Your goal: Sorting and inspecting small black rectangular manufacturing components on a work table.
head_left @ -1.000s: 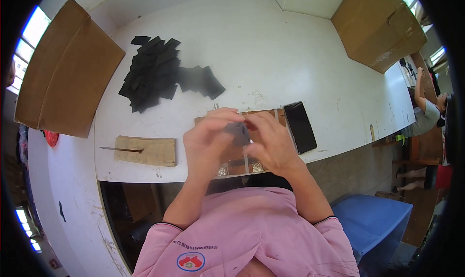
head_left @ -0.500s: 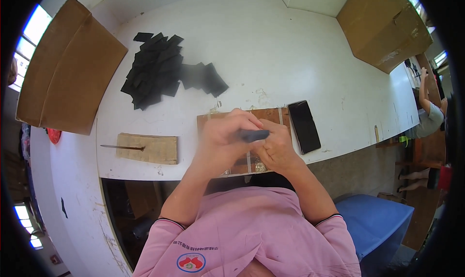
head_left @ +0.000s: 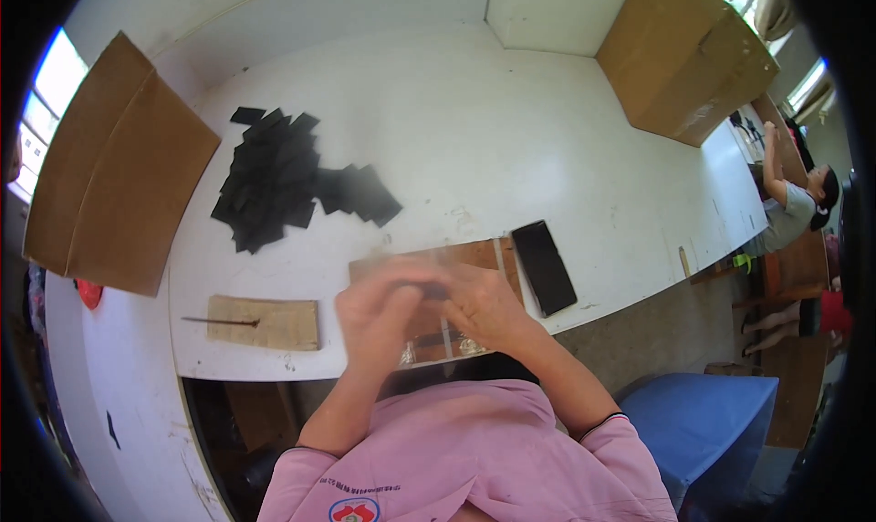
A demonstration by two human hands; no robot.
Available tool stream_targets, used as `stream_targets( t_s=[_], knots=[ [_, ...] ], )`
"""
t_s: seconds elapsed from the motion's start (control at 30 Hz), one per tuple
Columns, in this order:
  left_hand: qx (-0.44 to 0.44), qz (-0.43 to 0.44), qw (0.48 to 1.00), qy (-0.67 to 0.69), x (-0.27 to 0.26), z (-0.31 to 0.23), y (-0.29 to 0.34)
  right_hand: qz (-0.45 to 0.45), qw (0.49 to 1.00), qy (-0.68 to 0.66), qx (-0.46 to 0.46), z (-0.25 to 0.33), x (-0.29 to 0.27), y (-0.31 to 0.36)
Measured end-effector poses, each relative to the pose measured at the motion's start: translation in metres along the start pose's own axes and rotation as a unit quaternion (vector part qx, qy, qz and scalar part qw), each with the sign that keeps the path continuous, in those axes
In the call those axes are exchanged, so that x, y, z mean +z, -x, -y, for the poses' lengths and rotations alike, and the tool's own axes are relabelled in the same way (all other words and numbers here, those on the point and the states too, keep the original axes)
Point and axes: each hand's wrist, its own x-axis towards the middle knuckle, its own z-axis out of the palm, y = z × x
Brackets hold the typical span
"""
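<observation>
My left hand (head_left: 372, 314) and my right hand (head_left: 488, 307) meet in front of me, fingers curled together over a brown board (head_left: 474, 254). Between them shows part of a small black flat piece (head_left: 432, 290), gripped by both hands; motion blur and the fingers hide most of it. Farther left on the table lies a heap of similar black pieces (head_left: 269, 180). A short overlapping row of black pieces (head_left: 363, 194) reaches right from the heap.
A black phone (head_left: 546, 268) lies right of the board. To the left, a cardboard scrap (head_left: 292, 325) carries a thin metal spike (head_left: 219, 320). Large cardboard boxes (head_left: 119, 171) (head_left: 684, 61) stand at both sides. A blue covered bin (head_left: 703, 422) is at lower right; another person (head_left: 789, 203) is beyond.
The whole view has shifted, so the table sits lower and slightly left. My hands have closed in around the black piece, which stuck out more plainly before.
</observation>
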Motion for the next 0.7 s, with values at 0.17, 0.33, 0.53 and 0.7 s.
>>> stream_targets(
  t_s=[0.17,0.33,0.53,0.7],
  knots=[
    [-0.013,-0.053,0.988,0.143,-0.02,0.015,0.004,-0.018,0.999,0.015,-0.046,-0.007,0.036,-0.001],
    [0.014,-0.037,0.999,0.026,-0.02,0.012,-0.001,-0.001,0.999,0.034,-0.02,0.001,0.021,0.0],
    [-0.048,-0.2,0.947,-0.245,-0.062,0.08,-0.047,-0.074,0.875,-0.465,0.112,-0.018,-0.061,-0.066],
    [0.008,-0.191,0.766,-0.614,-0.07,0.127,-0.084,-0.09,0.881,-0.363,0.29,-0.052,-0.015,-0.017]
  ],
)
